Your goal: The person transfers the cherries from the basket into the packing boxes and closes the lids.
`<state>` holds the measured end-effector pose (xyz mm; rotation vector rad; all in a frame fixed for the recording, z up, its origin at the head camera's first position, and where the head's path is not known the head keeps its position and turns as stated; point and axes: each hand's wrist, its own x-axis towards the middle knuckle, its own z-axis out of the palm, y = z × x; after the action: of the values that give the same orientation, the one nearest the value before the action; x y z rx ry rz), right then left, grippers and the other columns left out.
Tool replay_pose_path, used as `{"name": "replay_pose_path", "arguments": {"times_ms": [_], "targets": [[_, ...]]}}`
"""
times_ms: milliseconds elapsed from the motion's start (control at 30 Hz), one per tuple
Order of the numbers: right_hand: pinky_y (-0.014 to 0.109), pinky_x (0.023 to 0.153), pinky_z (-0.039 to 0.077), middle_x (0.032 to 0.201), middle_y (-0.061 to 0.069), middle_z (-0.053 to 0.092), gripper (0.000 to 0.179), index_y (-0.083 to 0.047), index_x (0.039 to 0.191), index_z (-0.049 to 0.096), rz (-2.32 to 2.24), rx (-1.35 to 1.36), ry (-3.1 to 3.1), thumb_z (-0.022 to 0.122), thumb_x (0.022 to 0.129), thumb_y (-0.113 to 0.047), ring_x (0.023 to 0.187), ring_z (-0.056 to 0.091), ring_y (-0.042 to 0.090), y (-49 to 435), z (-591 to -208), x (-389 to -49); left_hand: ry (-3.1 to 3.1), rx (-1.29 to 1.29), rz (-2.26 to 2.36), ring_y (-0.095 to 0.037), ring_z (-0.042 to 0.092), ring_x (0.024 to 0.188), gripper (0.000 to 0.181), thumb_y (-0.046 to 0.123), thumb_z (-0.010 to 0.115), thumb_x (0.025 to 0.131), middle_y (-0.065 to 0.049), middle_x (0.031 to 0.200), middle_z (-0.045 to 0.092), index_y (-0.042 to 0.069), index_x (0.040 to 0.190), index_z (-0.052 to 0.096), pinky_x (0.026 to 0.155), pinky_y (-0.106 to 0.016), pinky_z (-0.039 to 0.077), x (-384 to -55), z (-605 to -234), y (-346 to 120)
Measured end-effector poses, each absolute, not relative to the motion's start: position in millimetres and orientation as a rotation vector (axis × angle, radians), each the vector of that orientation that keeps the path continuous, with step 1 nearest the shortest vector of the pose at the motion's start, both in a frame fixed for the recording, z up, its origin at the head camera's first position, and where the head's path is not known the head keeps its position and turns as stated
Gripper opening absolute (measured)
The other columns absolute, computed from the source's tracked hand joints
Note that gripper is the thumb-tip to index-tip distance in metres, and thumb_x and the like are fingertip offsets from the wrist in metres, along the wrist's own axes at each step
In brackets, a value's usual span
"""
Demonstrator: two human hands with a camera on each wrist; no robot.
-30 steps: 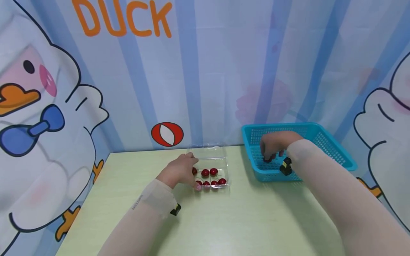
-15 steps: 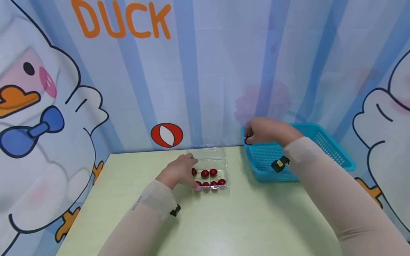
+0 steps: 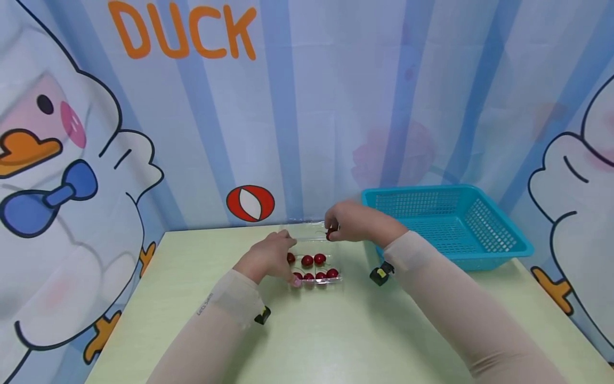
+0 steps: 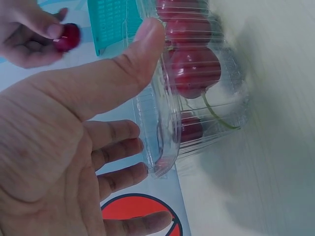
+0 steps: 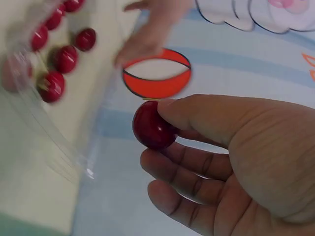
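My right hand (image 3: 360, 222) pinches a dark red cherry (image 5: 153, 126) between thumb and fingertips, above the far right part of a clear plastic box (image 3: 339, 262). The box stands on the table with its lid (image 3: 307, 231) folded back. Several cherries (image 3: 307, 261) lie inside in two rows, some with green stems. At the box's left end is my left hand (image 3: 267, 257). Its thumb rests at the near corner and its fairly straight fingers touch the far side, as the left wrist view shows.
A blue-green plastic basket (image 3: 501, 258) stands at the back right of the pale table (image 3: 336, 336). Behind the table hangs a striped curtain (image 3: 316, 106) with duck pictures, close behind the box and basket.
My right hand has come up out of the basket with the cherry and moved left, over to the box. My left hand has stayed at the box.
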<state>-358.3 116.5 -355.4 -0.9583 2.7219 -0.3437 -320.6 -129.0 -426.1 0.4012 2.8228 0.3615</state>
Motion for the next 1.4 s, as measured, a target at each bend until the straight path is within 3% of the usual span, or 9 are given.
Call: {"name": "replay_pose_path", "arguments": {"times_ms": [200,333,567,733,933,1067,1200,1300,1400], "targets": [[0.035,0.087,0.067,0.104,0.002,0.082,0.009,-0.01,0.111,0.084,-0.281,-0.996,2.749,0.084,0.104,-0.017,0.09,0.072,0.014,97,-390,-358,2.831,0.41,0.339,-0.029,0.056,0.14,0.111,0.044,0.109,0.074,-0.009,0.157,0.06,0.011,0.166,0.058,0.118,-0.054,0.059,-322,-426,-131],[0.037,0.089,0.067,0.103,0.003,0.08,0.012,-0.008,0.113,0.082,-0.305,-0.952,2.755,0.085,0.103,-0.015,0.09,0.071,0.016,90,-407,-355,2.85,0.422,0.304,-0.03,0.056,0.144,0.111,0.046,0.109,0.073,-0.009,0.16,0.06,0.012,0.166,0.059,0.121,-0.056,0.057,-320,-425,-131],[0.043,0.099,0.067,0.112,0.005,0.083,0.024,-0.007,0.125,0.081,-0.319,-0.877,2.773,0.086,0.103,-0.017,0.102,0.077,0.021,88,-426,-353,2.844,0.451,0.339,-0.03,0.056,0.145,0.11,0.049,0.108,0.075,-0.008,0.162,0.059,0.013,0.166,0.059,0.121,-0.056,0.058,-316,-424,-136],[0.047,0.105,0.066,0.124,0.007,0.082,0.027,-0.008,0.129,0.082,-0.401,-0.833,2.769,0.082,0.107,-0.023,0.113,0.076,0.025,89,-430,-353,2.853,0.448,0.358,-0.03,0.055,0.151,0.107,0.055,0.106,0.074,-0.006,0.166,0.058,0.02,0.166,0.061,0.121,-0.059,0.058,-317,-425,-146],[0.049,0.105,0.066,0.135,0.01,0.078,0.034,-0.008,0.138,0.078,-0.689,-0.619,2.901,0.066,0.117,-0.032,0.121,0.075,0.029,89,-433,-354,2.922,0.374,0.489,-0.034,0.06,0.153,0.083,0.058,0.093,0.092,-0.008,0.166,0.063,0.016,0.16,0.067,0.124,-0.059,0.055,-328,-424,-158],[0.056,0.121,0.058,0.159,0.019,0.066,0.05,-0.002,0.158,0.064,-0.82,-0.427,2.943,0.055,0.121,-0.035,0.147,0.065,0.039,88,-436,-355,2.978,0.24,0.651,-0.034,0.07,0.139,0.063,0.053,0.081,0.104,-0.01,0.15,0.075,0.012,0.151,0.073,0.115,-0.058,0.06,-338,-430,-168],[0.059,0.133,0.045,0.174,0.025,0.049,0.06,0.002,0.168,0.05,-0.794,-0.29,2.95,0.051,0.122,-0.036,0.163,0.048,0.043,89,-442,-358,2.961,0.096,0.757,-0.034,0.073,0.128,0.058,0.049,0.077,0.108,-0.013,0.14,0.078,0.008,0.149,0.073,0.109,-0.056,0.063,-345,-437,-176],[0.06,0.132,0.046,0.171,0.029,0.05,0.061,0.007,0.164,0.051,-0.738,-0.252,2.957,0.05,0.122,-0.037,0.16,0.05,0.046,91,-448,-361,2.924,0.043,0.786,-0.036,0.072,0.131,0.059,0.048,0.075,0.11,-0.015,0.143,0.077,0.005,0.15,0.071,0.112,-0.056,0.062,-350,-442,-181],[0.054,0.115,0.06,0.15,0.028,0.067,0.055,0.01,0.141,0.067,-0.683,-0.222,2.952,0.05,0.122,-0.039,0.133,0.068,0.042,94,-454,-364,2.891,0.038,0.8,-0.034,0.072,0.131,0.059,0.05,0.071,0.112,-0.015,0.146,0.076,0.004,0.148,0.073,0.112,-0.055,0.062,-354,-445,-184]]}}
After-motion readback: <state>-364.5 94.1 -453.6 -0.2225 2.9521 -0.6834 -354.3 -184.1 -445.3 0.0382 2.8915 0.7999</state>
